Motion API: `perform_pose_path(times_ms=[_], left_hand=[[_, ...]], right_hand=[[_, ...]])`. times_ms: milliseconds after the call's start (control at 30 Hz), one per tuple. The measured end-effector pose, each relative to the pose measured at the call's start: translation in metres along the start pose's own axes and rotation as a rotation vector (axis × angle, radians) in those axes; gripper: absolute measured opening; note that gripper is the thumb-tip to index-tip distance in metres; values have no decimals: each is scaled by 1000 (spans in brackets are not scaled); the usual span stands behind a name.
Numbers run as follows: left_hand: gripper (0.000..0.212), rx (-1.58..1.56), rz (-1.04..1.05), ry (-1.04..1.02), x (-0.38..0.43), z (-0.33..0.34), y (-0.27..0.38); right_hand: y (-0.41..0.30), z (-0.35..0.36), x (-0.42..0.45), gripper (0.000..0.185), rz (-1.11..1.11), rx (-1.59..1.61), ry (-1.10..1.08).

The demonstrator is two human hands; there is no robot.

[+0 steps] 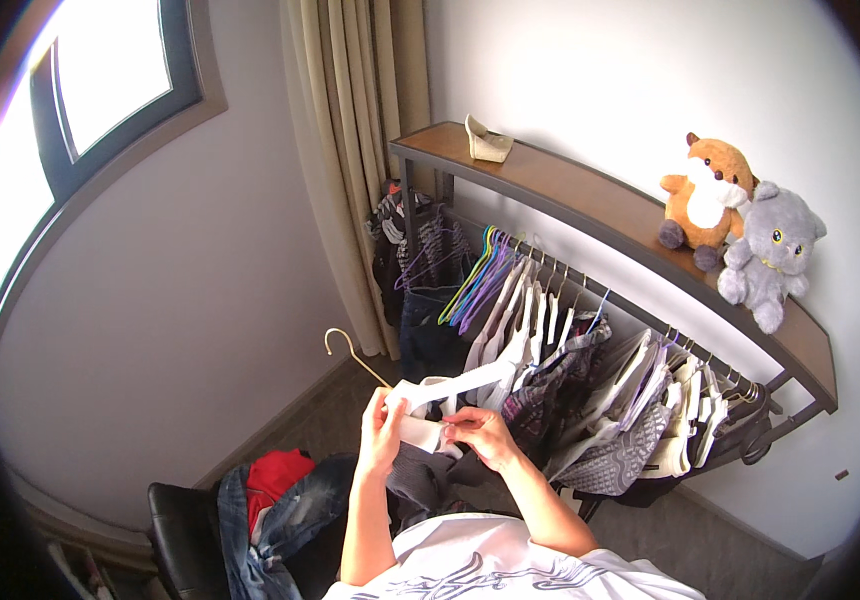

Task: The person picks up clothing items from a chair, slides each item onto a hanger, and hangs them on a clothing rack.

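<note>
My left hand (383, 429) grips a white clothes hanger (475, 379) near its neck; its gold metal hook points up and to the left. A white garment part (422, 433), perhaps a collar, lies just under the hanger between my hands. The fingers of my right hand (481, 436) pinch the right edge of this white cloth. Dark grey knitted fabric (419, 478) hangs below my hands; whether it belongs to the same garment I cannot tell.
Ahead stands a clothes rack with a wooden top shelf (572, 180), bearing an orange plush animal (707, 187) and a grey plush cat (771, 247). Clothes and coloured hangers (486, 277) hang from its rail. At lower left, jeans (239, 510) and red cloth (276, 476) lie by a black chair (179, 536).
</note>
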State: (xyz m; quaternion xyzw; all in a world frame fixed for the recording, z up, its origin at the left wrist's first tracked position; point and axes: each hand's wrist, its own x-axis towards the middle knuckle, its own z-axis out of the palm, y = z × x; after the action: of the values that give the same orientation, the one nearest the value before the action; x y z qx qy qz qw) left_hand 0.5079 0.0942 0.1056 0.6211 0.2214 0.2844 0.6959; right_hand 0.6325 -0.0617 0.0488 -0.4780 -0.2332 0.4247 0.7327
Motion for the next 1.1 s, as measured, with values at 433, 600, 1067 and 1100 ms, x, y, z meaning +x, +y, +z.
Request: perform_pose_path(times_ms=[433, 600, 1067, 1100], left_hand=[[9, 107, 65, 6, 0, -10, 0], [10, 74, 43, -7, 0, -9, 5], [9, -50, 55, 2, 2, -1, 5], [9, -49, 48, 23, 2, 0, 4]], right_hand=[[-46, 15, -9, 17, 27, -540, -4], [-33, 4, -7, 11, -70, -329, -86], [-9, 15, -11, 7, -298, -81, 194], [-10, 20, -10, 7, -297, -81, 193]])
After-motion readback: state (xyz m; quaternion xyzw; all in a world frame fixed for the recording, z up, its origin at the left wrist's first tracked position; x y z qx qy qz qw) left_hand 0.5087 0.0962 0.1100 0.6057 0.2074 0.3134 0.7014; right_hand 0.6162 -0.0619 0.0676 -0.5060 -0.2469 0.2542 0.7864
